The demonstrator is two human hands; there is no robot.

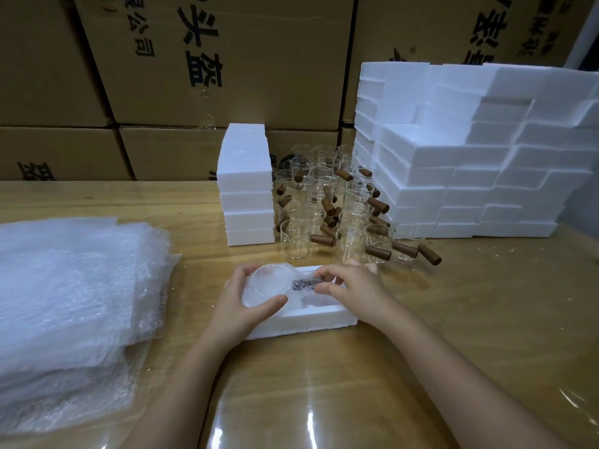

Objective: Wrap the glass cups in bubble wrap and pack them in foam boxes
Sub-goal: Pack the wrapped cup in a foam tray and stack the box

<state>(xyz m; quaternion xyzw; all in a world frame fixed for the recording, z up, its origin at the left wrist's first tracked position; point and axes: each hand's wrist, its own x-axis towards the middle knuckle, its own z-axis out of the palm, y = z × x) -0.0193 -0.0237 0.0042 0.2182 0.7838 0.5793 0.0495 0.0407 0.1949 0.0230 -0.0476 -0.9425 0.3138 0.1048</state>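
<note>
Likely light, brittle, slippery bubble-wrapped glass cup (269, 284) in white foam box (312, 320): left hand (241, 307) grips its body at nine o'clock; right hand (351, 286) pinches the brown handle (306, 283) at three.

Glossy wooden table (486, 319) before a wall of stacked cardboard cartons (227, 59).

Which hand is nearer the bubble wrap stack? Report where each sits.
Left. The left hand grips the wrapped cup at the foam box, just right of the bubble wrap stack; the right hand pinches the cup's handle end, farther right.
</note>
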